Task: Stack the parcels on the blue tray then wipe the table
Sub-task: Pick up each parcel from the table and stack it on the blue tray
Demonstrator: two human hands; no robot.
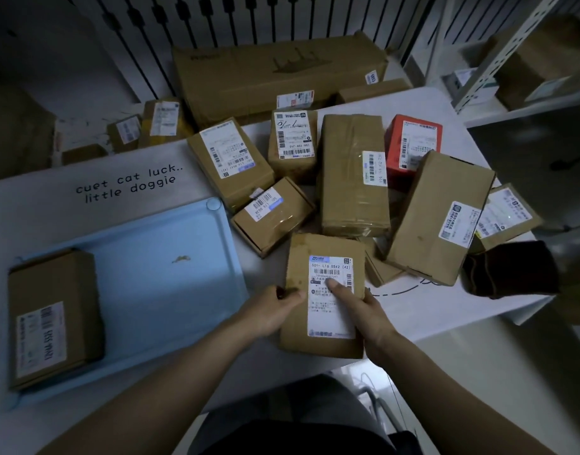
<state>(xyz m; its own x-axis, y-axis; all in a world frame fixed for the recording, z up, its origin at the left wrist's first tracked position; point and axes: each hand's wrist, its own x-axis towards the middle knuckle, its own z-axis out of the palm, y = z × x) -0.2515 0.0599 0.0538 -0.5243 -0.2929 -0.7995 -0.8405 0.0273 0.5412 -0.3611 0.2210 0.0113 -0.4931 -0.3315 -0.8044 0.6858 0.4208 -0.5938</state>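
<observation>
A brown parcel (318, 251) with a white label lies at the table's front edge. My left hand (272, 310) grips its left side, thumb on top. My right hand (364, 307) holds its right side, thumb pressed on the label. The blue tray (157, 280) sits to the left on the white table (101, 198), with one brown parcel (52, 316) lying at its left end. Several more brown parcels (351, 178) and a red one (413, 142) crowd the table's right half. A dark cloth (508, 270) lies at the right edge.
A long cardboard box (279, 77) leans behind the table, with small parcels (157, 123) on the floor to its left. Metal shelving (525, 60) with boxes stands at the back right. A small speck of debris (181, 258) lies in the tray.
</observation>
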